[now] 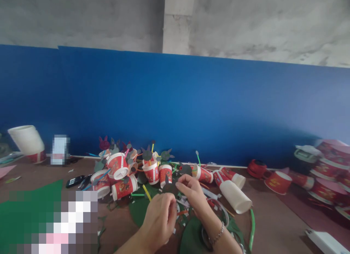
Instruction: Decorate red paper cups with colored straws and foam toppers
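Note:
Between my hands is a dark paper cutout with pointed, ear-like tips. My right hand pinches its right edge between thumb and fingers. Closed against its near side is my left hand, whose curled fingers hide part of the cutout. Just beyond stand red-and-white paper cups, some with dark eared cutouts on them. A yellow straw slants up beside my left hand. Under and around my hands lie green paper and small paper scraps.
More red cups lie tipped on the left of the brown table. Stacked white cups lie right of my hands, near a green straw and red tape. Red tubs pile up far right. A blue panel borders the back.

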Available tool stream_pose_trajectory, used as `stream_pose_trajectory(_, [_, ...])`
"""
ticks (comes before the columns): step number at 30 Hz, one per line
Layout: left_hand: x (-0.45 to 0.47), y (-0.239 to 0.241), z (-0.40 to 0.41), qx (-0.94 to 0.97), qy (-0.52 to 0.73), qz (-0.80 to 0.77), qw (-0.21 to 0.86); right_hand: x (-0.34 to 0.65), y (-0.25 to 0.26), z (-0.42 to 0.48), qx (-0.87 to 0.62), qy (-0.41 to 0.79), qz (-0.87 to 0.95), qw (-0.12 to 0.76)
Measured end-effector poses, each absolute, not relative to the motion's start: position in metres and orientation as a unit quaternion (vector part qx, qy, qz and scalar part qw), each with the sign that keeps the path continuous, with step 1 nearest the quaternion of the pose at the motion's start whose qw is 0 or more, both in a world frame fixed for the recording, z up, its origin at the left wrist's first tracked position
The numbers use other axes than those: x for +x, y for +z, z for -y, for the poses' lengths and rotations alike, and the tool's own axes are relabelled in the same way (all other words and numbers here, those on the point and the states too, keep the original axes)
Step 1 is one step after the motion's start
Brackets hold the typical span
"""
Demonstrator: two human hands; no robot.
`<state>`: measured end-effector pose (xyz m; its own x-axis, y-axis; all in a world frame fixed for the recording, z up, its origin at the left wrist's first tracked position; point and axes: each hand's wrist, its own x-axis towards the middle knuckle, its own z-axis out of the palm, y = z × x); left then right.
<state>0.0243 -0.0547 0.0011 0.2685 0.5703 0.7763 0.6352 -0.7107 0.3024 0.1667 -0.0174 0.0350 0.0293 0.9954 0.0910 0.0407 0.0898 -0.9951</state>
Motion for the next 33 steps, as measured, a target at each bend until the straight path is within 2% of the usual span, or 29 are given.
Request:
stream_pose_trajectory(15, [0.025, 0.001, 0.054, -0.799, -0.464, 0.382, 0.028, 0.165, 0.034, 0.02, -0.476, 0.472, 0.526, 0.523])
stream_pose_trajectory(33, [0.025, 0.0, 0.056, -0.795, -0.472, 0.381, 0.014, 0.163, 0.025, 0.019, -0.454, 0.426, 0.571, 0.534])
